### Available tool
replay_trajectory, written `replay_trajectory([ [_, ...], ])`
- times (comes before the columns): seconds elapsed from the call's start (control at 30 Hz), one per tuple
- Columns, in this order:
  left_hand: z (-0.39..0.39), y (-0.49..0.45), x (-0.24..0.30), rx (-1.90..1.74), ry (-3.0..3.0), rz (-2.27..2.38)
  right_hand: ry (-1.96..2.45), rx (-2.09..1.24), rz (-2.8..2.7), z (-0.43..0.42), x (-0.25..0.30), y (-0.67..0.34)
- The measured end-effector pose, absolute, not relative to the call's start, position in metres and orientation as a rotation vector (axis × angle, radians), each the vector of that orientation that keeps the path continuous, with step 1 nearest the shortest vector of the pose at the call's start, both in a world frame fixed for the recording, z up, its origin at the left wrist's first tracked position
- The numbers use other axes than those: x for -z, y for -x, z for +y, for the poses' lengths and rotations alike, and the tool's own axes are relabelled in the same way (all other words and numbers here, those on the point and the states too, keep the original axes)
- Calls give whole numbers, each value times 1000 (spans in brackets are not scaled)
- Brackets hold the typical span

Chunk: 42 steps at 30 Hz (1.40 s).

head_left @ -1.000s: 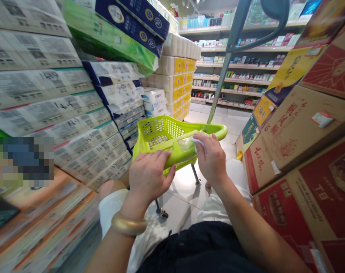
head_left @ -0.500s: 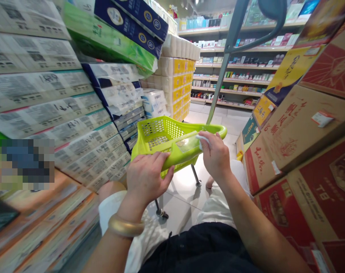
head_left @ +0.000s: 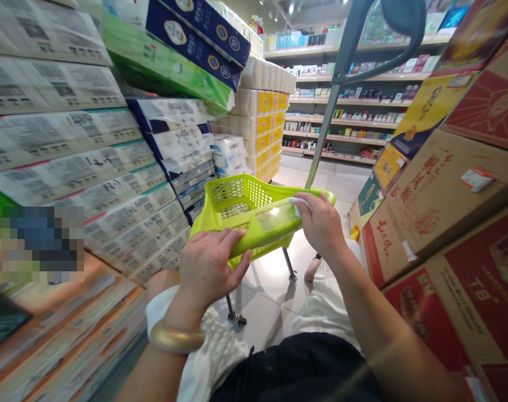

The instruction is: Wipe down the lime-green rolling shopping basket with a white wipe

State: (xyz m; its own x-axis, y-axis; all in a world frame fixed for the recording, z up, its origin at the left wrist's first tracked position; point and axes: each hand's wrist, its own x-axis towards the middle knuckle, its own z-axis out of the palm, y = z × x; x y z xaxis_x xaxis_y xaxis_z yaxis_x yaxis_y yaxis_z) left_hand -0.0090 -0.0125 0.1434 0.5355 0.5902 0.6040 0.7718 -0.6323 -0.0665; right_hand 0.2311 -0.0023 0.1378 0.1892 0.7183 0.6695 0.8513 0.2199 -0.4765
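Observation:
A lime-green shopping cart (head_left: 200,215) with a perforated basket stands before my seated body. My left hand (head_left: 207,265), a gold bangle on its wrist, is wrapped over the left part of the cart's green handle (head_left: 258,237), thumb underneath. Toward the handle's right end, my right hand (head_left: 322,224) pinches a small white wipe (head_left: 303,206) against the surface. Most of that wipe is hidden under the fingers. Between the hands, a clear label window (head_left: 273,215) on the handle reflects the light.
Stacked tissue packs (head_left: 107,167) rise close on the left. Cardboard cartons (head_left: 430,195) crowd the right. A grey metal upright (head_left: 325,128) slants up behind the cart, and shelves of small goods (head_left: 346,100) line the back. Caster wheels (head_left: 236,318) rest on the tiled floor.
My left hand has shifted a little left along the handle. My right hand, with the wipe, has slid slightly to the right. The whole view has dropped slightly in the frame.

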Motion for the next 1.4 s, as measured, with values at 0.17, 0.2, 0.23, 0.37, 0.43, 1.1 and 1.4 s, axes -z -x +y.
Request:
replay_trajectory([
  [0.17, -11, 11, -144, 799, 2465, -1117, 1460, 132, -1723, -6, -148, -209],
  [0.2, -11, 11, -144, 797, 2469, -1117, 1416, 109, -1801, -6, -152, -201],
  [0.23, -10, 12, -144, 795, 2470, -1116, 1384, 87, -1870, -6, -155, -194],
  [0.37, -10, 14, -143, 805, 2453, -1114, 1467, 51, -1970, 4, -169, -198],
  [0.43, -10, 14, -143, 814, 2443, -1122, 1609, 37, -1923, 11, -174, -214],
  [1.1, 0, 31, -143, 857, 2513, -1084, 1875, 31, -1951, 23, -186, -221],
  [1.4, 5, 38, -146, 857, 2539, -1101, 1624, 77, -1989, 10, -177, -206],
])
